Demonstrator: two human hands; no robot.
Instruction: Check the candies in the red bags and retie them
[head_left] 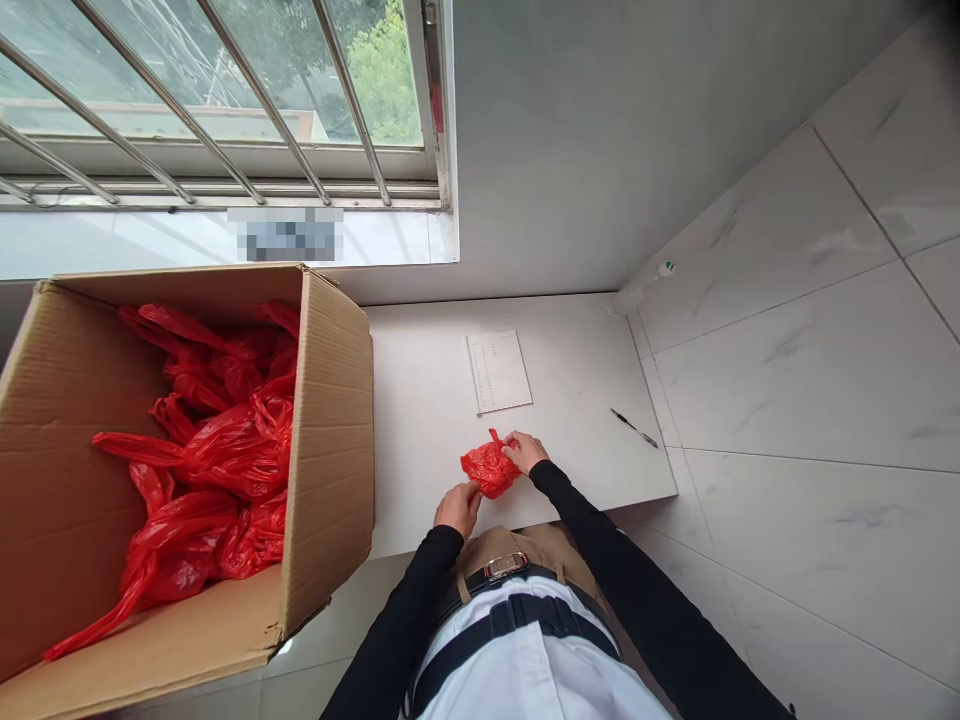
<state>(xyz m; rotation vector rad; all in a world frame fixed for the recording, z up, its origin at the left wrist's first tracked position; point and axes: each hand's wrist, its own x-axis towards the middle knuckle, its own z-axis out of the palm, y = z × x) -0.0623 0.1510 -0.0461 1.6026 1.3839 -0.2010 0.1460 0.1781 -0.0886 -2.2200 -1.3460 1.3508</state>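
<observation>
A small crumpled red plastic bag (491, 468) lies at the front of the white tabletop (420, 400), between my two hands. My left hand (459, 508) pinches its lower left edge with closed fingers. At its upper right side, my right hand (525, 452) grips the plastic between thumb and fingers. What the bag holds, if anything, is hidden. Behind it on the table rests a notepad sheet (501, 372) with writing down its left side.
To the left, a large open cardboard box (330, 440) holds several knotted red plastic bags (240, 450). A black pen (634, 428) lies near the table's right edge. Beyond are a barred window (247, 100) and a grey wall (540, 150); tiled marble-look surface (810, 370) spreads on the right.
</observation>
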